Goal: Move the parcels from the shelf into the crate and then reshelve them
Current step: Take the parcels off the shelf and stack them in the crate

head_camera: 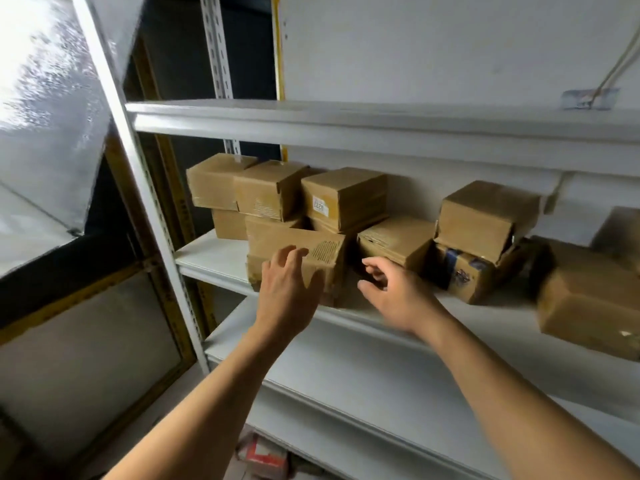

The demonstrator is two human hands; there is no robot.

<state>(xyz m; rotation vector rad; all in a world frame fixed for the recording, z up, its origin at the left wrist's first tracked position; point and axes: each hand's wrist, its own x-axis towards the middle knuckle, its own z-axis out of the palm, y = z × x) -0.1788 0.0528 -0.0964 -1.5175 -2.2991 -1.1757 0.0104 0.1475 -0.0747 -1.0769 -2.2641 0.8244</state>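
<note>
Both hands spread wide and empty: my left hand [289, 289] against the front parcel [298, 259] at frame centre on the shelf [214, 261], my right hand [391, 292] flanking it, to clamp both sides.

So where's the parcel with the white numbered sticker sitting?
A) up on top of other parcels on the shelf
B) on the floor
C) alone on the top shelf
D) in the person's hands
A: the parcel with the white sticker rests on top of other brown parcels on the middle shelf, behind the front parcel that the left hand reaches toward; the right hand holds nothing.
</note>
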